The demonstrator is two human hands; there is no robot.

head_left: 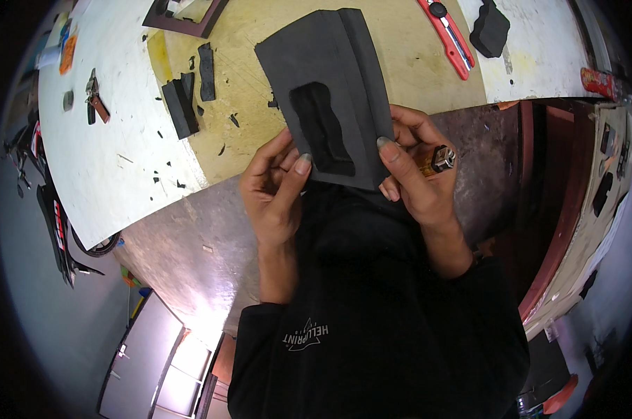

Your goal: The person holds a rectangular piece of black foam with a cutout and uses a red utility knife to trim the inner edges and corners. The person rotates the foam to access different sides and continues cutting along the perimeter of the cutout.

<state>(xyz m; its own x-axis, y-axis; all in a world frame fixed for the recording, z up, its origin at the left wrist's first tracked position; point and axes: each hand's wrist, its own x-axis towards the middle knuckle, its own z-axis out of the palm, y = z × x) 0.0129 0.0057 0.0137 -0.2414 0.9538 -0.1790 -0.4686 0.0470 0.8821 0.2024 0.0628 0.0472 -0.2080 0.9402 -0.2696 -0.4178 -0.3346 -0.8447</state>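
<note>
Both my hands hold up a black foam block (316, 59) by its lower end, tilted above the table's edge. A wavy-edged recess is cut into its face, and a step runs along its right side. My left hand (270, 192) grips the lower left edge, thumb on the front beside the recess. At the lower right edge, my right hand (428, 178) pinches the foam with its thumb in front. A lighter (442, 159) with a metal top is also tucked in my right hand. The fingers behind the foam are partly hidden.
Foam offcuts (181, 105) and crumbs lie on the yellowish mat (421, 77). A red utility knife (450, 40) and a black foam chunk (490, 30) are at the far right. On the white table (113, 167) sits a small hand tool (97, 99); a dark frame (206, 22) is at the back.
</note>
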